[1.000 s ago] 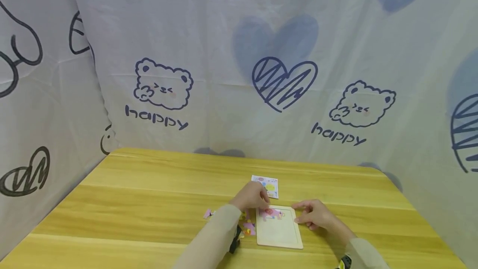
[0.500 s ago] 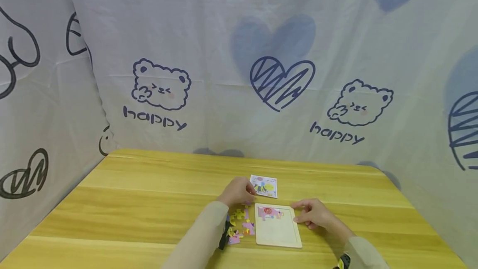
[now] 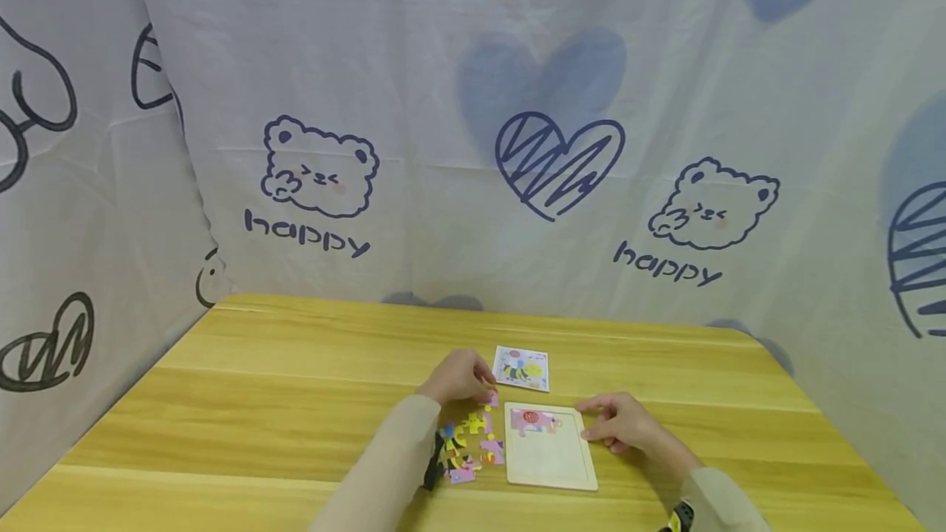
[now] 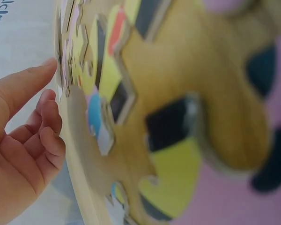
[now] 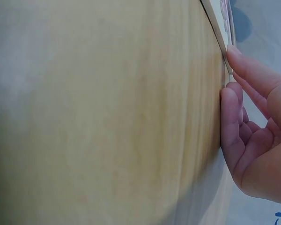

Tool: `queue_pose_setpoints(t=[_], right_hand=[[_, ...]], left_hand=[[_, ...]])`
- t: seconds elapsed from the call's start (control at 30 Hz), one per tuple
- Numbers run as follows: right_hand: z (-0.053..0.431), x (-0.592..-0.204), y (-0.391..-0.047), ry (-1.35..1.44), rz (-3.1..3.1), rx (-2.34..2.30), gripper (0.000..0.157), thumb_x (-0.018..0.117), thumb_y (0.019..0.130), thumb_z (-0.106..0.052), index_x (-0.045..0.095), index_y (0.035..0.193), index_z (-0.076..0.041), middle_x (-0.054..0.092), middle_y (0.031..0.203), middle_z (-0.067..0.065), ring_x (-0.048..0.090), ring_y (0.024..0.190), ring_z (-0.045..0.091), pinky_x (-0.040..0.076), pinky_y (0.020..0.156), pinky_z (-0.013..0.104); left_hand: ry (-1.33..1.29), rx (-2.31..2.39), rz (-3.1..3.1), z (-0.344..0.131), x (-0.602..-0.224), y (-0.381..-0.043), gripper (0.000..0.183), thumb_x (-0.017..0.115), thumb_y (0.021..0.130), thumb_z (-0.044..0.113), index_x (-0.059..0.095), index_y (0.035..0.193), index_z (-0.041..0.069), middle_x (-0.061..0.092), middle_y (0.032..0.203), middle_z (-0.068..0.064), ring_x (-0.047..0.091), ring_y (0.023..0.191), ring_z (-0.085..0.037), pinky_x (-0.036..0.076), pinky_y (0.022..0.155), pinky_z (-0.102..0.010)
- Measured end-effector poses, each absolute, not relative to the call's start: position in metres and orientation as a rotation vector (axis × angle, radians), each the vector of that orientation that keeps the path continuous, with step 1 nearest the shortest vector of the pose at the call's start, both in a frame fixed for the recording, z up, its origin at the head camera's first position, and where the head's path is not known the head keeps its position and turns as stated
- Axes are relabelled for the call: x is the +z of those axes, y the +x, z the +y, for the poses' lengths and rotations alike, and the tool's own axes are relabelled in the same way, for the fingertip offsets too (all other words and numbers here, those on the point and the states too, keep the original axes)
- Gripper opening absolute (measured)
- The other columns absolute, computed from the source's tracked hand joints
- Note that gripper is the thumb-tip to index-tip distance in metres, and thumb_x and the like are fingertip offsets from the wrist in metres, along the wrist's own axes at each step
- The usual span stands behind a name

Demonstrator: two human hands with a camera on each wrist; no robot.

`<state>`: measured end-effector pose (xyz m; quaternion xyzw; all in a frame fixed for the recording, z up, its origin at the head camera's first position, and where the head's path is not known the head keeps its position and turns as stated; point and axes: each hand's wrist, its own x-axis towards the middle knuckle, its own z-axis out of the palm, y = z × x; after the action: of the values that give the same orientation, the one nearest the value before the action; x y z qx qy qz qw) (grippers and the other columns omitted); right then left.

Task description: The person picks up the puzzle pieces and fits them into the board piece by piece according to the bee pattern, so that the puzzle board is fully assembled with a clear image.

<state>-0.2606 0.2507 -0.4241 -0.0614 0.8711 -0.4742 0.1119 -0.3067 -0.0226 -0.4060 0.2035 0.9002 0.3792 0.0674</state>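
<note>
My left hand [image 3: 461, 374] is at the far end of the loose puzzle pieces, its fingertips right at a pink puzzle piece [image 3: 491, 399]. I cannot tell whether the fingers pinch that piece. In the left wrist view, the thumb [image 4: 30, 84] reaches toward the pieces while the other fingers curl below it. The pale puzzle board [image 3: 550, 460] lies flat, with joined pink pieces [image 3: 530, 421] in its upper left. My right hand [image 3: 626, 424] touches the board's right edge and far corner with thumb and index finger, the other fingers bent beneath.
Several yellow, black and pink puzzle pieces [image 3: 461, 470] lie left of the board. Beyond it is a printed picture card [image 3: 522, 369] with a bee. Everything lies on a wood-grain table [image 3: 296, 401], with a patterned cloth [image 3: 436, 212] hanging behind.
My left hand has left the board's upper-left corner and moved left to the pink piece, uncovering the card and more loose pieces. My right hand has stayed at the board's edge.
</note>
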Motion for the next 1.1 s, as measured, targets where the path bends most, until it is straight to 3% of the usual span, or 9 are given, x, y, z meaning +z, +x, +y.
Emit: queue_pose_setpoints(t=[0.5,1.1], right_hand=[[0.2516,-0.4245,-0.2603,-0.184,2.523,-1.410,0.045,0.074,0.071,-0.006,0.058,0.111,0.006,0.043,0.058,0.000,0.040,0.045,0.008,0.034,0.039,0.018],[0.2521,-0.4238,-0.2597,-0.175,2.528,-1.426,0.044,0.073,0.071,-0.004,0.057,0.111,0.007,0.044,0.060,0.001,0.041,0.046,0.008,0.035,0.040,0.018]], left_hand=[[0.581,1.033,2.748,-0.0240,-0.4100,-0.3082,0.017,0.077,0.067,0.007,0.069,0.082,0.004,0.063,0.082,-0.005,0.055,0.076,-0.017,0.046,0.073,-0.033],[0.519,1.073,2.739,-0.0224,-0.4068,-0.3069,0.018,0.076,0.068,0.003,0.060,0.076,0.004,0.053,0.072,-0.001,0.046,0.067,-0.015,0.043,0.066,-0.029]])
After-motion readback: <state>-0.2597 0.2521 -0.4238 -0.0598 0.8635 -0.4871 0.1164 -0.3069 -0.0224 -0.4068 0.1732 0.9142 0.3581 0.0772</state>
